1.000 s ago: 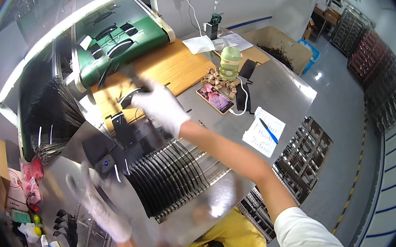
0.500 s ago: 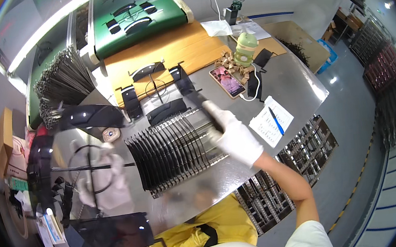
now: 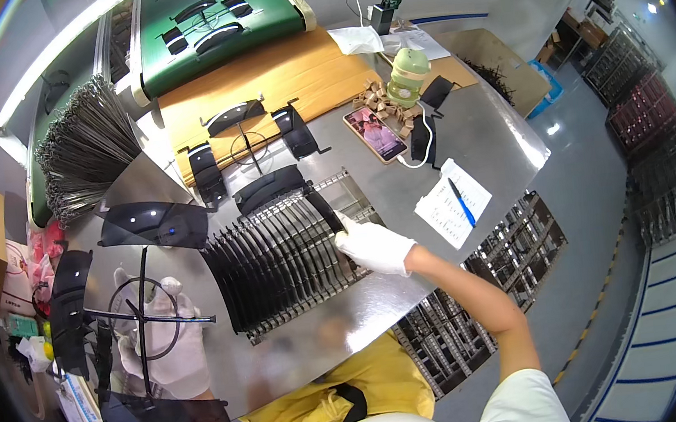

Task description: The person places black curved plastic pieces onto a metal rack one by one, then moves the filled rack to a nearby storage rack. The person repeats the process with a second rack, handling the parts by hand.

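A: Right hand?
B: We find it pinching a panel at the rack, centre of view.
A: Left hand?
B: Behind the frame, lower left; grip, we cannot tell. Lift the panel straight, we advise.

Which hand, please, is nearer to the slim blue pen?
Right. The white-gloved right hand, holding a black curved strip, is left of the pen; the white-gloved left hand is much farther left.
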{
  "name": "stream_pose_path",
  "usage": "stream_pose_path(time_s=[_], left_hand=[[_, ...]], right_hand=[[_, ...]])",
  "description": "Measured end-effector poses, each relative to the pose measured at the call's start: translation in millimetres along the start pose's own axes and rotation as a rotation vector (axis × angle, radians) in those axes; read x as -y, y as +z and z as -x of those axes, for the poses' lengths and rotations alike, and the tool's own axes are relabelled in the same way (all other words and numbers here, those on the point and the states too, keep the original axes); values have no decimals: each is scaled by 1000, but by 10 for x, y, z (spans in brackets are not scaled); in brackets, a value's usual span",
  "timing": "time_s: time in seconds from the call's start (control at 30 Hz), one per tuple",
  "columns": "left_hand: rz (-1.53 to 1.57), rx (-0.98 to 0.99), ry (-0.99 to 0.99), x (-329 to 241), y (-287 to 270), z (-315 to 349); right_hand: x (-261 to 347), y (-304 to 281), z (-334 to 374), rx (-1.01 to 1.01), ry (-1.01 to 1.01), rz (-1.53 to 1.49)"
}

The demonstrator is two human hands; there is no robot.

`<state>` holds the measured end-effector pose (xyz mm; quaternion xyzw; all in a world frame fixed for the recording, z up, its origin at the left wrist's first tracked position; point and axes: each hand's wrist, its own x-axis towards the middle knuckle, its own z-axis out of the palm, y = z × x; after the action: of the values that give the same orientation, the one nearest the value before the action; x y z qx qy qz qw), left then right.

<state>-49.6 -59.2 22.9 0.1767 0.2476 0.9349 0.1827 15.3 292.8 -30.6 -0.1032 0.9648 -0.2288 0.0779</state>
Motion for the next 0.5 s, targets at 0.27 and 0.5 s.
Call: stream_pose_path(time_s=[0.27, 0.5], left_hand=[[146, 90, -9, 74, 194, 22], [124, 130, -176, 169, 485, -37]], right_hand=[[218, -33, -30, -67, 326, -108], [1072, -790, -168, -653, -168, -57]])
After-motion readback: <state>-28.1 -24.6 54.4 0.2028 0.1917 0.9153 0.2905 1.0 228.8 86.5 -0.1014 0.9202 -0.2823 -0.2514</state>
